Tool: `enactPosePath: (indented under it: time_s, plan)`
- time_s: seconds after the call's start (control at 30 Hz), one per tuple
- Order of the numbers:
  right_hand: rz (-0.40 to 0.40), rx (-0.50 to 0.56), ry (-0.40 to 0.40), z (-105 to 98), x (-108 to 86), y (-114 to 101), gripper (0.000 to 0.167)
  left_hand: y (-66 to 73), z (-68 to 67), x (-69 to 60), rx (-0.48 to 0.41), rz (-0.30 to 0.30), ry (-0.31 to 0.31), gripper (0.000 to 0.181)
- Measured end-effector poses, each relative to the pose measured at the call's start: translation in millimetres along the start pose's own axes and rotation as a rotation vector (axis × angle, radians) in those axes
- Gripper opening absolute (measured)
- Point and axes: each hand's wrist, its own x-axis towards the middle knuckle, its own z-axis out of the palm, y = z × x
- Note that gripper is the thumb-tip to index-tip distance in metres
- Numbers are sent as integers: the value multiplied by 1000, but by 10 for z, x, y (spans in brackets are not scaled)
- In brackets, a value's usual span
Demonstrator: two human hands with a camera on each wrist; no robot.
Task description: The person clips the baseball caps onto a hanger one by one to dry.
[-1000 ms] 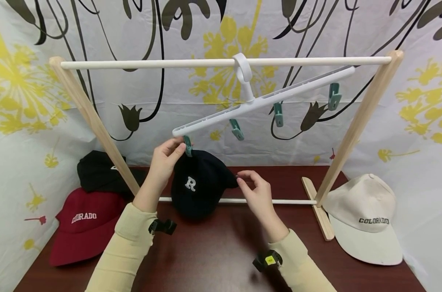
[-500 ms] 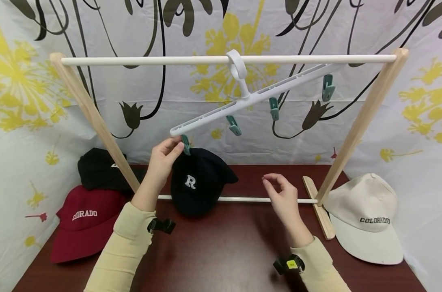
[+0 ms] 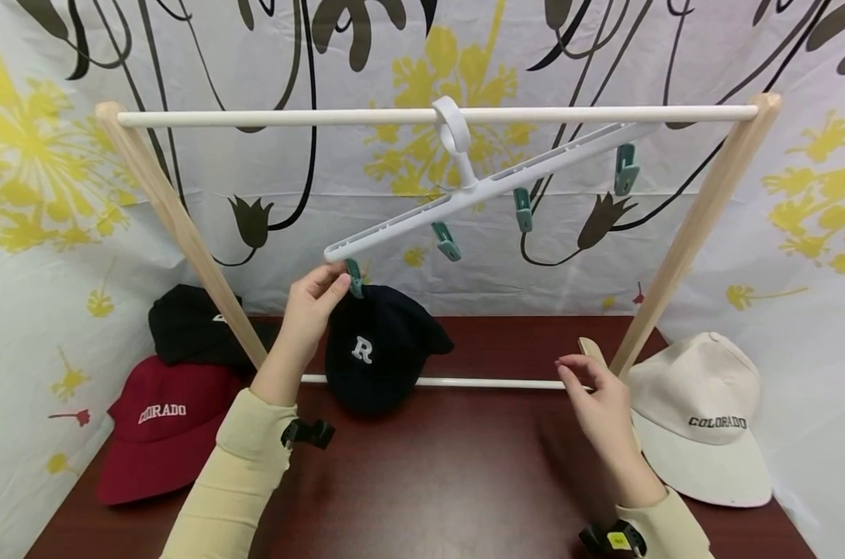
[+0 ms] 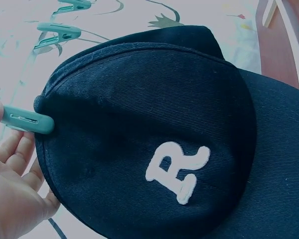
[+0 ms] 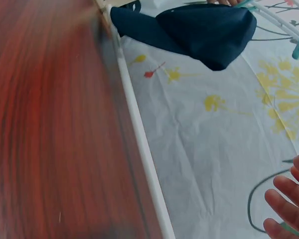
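Observation:
A navy baseball cap (image 3: 401, 334) with a white letter R hangs by its crown from a green clip (image 3: 354, 278) at the lowered left end of a white hanger (image 3: 397, 225). My left hand (image 3: 306, 318) pinches that clip between thumb and fingers; in the left wrist view the clip's tip lies on the cap's edge. Apart from the cap, my right hand (image 3: 600, 404) is in front of the rack's right foot and holds nothing. Its fingers are spread and loosely bent in the right wrist view. Several more green clips line the hanger, among them a bare one (image 3: 446, 242).
The hanger hooks over the white top rail (image 3: 254, 119) of a wooden rack. A red cap (image 3: 178, 435) and a black cap (image 3: 192, 326) lie on the left. To the right sits a cream cap (image 3: 694, 396). A patterned curtain (image 3: 268, 178) hangs behind.
My right hand has let go of the navy cap's brim and moved right, to the rack's right foot. My left hand still pinches the clip; the hanger stays tilted.

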Motion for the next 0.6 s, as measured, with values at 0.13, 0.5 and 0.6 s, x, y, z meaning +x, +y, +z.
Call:
enactPosePath:
  time_s: [0.13,0.5,0.6]
  plan:
    - [-7,-37,22,-152,-29,61,12,-6,0,-7,-7,-1,8,33]
    - [-5,-136,76,-441,-29,132,10,28,-18,-9,-13,12,-11,35]
    - [-17,-143,77,-488,-16,171,9,35,-25,-7,-15,17,-2,34]
